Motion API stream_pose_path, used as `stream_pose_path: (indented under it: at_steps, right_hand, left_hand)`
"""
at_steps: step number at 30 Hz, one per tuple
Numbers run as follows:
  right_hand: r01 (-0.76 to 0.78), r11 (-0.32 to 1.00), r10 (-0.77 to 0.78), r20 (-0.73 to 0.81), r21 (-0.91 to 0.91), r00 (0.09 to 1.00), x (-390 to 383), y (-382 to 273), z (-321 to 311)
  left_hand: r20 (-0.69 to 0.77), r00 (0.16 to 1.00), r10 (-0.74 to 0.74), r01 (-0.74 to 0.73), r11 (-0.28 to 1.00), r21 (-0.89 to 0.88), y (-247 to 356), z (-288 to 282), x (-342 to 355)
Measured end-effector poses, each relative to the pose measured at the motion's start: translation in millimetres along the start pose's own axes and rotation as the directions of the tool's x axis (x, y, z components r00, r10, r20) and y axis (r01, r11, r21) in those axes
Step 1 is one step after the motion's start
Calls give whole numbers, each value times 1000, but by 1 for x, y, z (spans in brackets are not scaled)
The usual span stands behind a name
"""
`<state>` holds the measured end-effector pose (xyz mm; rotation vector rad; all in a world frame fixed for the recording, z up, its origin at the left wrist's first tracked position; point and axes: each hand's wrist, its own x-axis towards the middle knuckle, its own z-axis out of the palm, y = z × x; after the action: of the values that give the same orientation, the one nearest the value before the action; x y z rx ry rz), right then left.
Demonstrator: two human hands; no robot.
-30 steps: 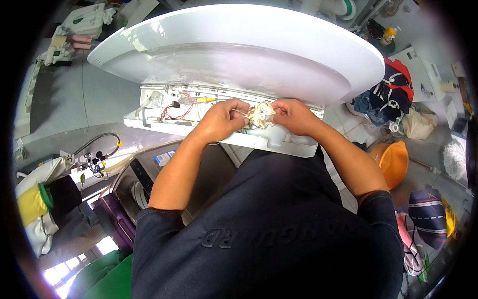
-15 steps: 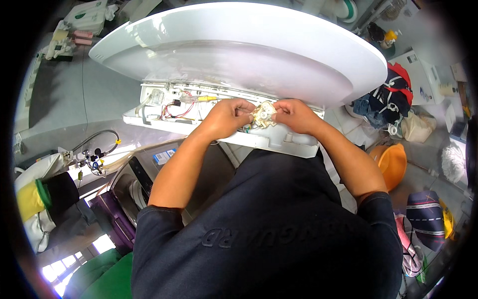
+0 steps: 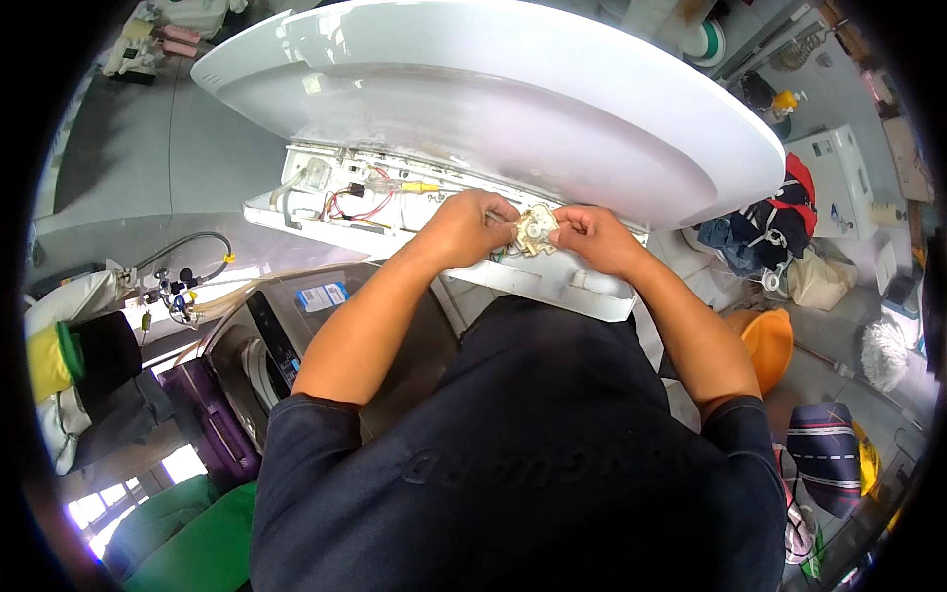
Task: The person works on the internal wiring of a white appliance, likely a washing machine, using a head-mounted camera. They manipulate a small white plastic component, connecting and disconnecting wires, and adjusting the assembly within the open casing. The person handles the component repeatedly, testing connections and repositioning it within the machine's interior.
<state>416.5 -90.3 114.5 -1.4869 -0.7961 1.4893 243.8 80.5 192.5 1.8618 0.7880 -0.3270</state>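
Between my two hands is a small cream-coloured plastic mechanism (image 3: 535, 229) with an irregular outline and a round hub. My left hand (image 3: 472, 229) is closed, its fingers and thumb pinching the left side of the part. On the opposite side, the thumb and bent fingers of my right hand (image 3: 595, 238) grip its edge. The part is held over the right section of a long, open white housing (image 3: 370, 237). Red wires (image 3: 367, 209) and a yellow connector (image 3: 421, 186) lie inside the housing, left of my hands.
A large curved white panel (image 3: 493, 99) rises behind the housing. A washing machine (image 3: 380, 340) stands at left, near a purple suitcase (image 3: 212, 419) and some hoses (image 3: 182, 286). To the right are an orange basin (image 3: 766, 350), piled clothes (image 3: 760, 232) and a white box (image 3: 837, 183).
The view has shifted slightly. The cream part looks a little turned between my fingers, and more of my right fingers shows. Both hands keep hold of it.
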Motion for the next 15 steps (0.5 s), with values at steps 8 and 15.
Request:
stream_pose_path:
  at_steps: [8, 15]
  right_hand:
    - [14, 999, -14, -8, 32, 1000, 1, 3, 2]
    - [23, 999, -22, -13, 33, 1000, 2, 5, 2]
  left_hand:
    - [46, 999, 30, -27, 998, -65, -8, -2, 6]
    - [7, 1000, 4, -4, 995, -96, -4, 2, 2]
